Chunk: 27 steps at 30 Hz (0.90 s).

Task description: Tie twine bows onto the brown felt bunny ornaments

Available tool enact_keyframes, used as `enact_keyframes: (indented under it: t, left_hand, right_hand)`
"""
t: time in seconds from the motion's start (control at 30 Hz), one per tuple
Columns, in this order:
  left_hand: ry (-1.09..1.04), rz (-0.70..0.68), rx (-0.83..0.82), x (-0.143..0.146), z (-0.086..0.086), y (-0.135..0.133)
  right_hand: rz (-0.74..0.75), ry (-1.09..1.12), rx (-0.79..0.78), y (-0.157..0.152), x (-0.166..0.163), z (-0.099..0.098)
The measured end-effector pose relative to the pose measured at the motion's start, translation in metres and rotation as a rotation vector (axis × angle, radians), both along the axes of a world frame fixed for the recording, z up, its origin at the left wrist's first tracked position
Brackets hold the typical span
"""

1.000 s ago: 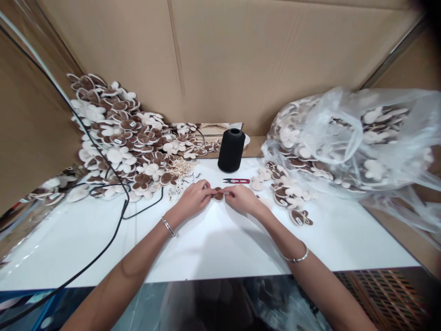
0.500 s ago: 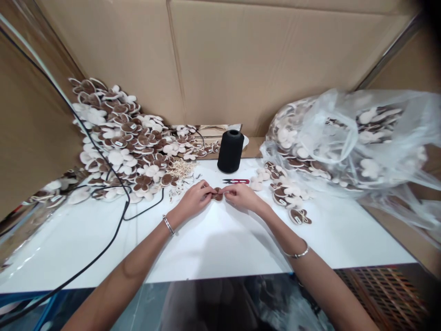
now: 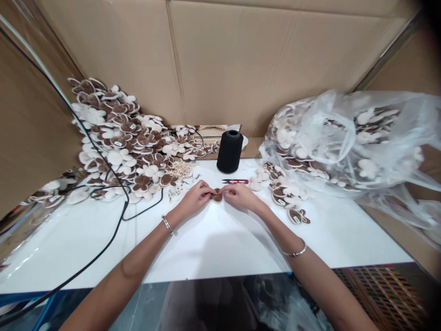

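A small brown fabric patch (image 3: pixel 217 197) lies on the white tabletop between my two hands. My left hand (image 3: pixel 197 197) pinches its left side, fingers curled together. From the right, my right hand (image 3: pixel 240 195) pinches the other side with thumb and forefinger. The fingertips cover part of the patch, and whether they also hold a thin cord is too small to tell. Just beyond my right hand lie red-handled thread snips (image 3: pixel 234 181). Behind the snips a black thread cone (image 3: pixel 229 151) stands upright.
Brown and cream patches form a large pile (image 3: pixel 120 133) at the left, with loose cream cord pieces (image 3: pixel 182 169) beside it. At the right are patches with tied bows (image 3: pixel 298 216) and a clear plastic bag (image 3: pixel 330 133) full of patches. A black cable (image 3: pixel 119 225) crosses the left side.
Both hands stay at the patch with only slight finger movement. The whole view has shifted very slightly; nothing has been let go.
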<state>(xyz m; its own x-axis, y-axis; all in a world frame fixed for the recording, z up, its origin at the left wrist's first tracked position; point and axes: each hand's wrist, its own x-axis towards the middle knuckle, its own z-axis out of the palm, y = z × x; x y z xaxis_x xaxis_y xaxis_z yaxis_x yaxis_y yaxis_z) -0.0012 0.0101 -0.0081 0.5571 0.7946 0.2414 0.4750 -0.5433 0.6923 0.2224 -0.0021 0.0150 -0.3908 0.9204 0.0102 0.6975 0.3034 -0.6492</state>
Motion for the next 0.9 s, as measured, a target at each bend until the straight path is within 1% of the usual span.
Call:
enact_keyframes:
  t: [0.13, 0.27, 0.43, 0.57, 0.77, 0.9]
  left_hand:
    - [-0.011, 0.019, -0.027, 0.000, -0.003, 0.002]
    - [0.020, 0.059, -0.029, 0.002, 0.000, -0.001]
    - [0.137, 0.128, 0.063, 0.005, 0.007, -0.008]
    - [0.222, 0.164, 0.132, 0.005, 0.008, -0.008]
    - [0.265, 0.208, 0.177, 0.002, 0.010, -0.007]
    - [0.287, 0.225, 0.213, 0.001, 0.012, -0.007]
  right_hand:
    - [-0.007, 0.029, -0.017, -0.001, -0.002, 0.001]
    - [-0.038, -0.025, -0.039, -0.004, -0.004, 0.006]
    - [-0.101, -0.143, -0.018, -0.009, -0.008, 0.009]
    - [-0.129, -0.214, 0.006, -0.010, -0.009, 0.010]
    - [-0.163, -0.246, 0.025, -0.009, -0.008, 0.011]
    - [-0.149, -0.213, 0.014, -0.010, -0.009, 0.011]
